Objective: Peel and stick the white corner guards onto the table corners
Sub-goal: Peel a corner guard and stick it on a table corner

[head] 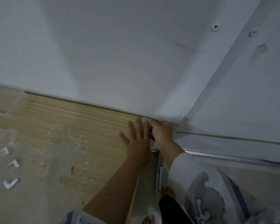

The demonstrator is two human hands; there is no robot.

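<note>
The wooden table [71, 123] has a worn, flaking top and stands against a white wall. At its far right corner sits a small white corner guard [146, 118], partly hidden by fingers. My left hand [137, 139] lies flat on the tabletop just before that corner, fingers straight and spread, fingertips reaching the guard. My right hand [162, 131] comes in from the table's right side, its fingers curled round the corner and pinching the guard. Three more white corner guards [10, 183] lie loose on the left part of the table.
White walls [120, 54] meet just right of the corner, with screws in them. A white metal table leg [159, 172] runs down below the right edge. My bare feet [168, 191] stand on the pale floor beside it. A metal rail [233, 159] runs along the right wall.
</note>
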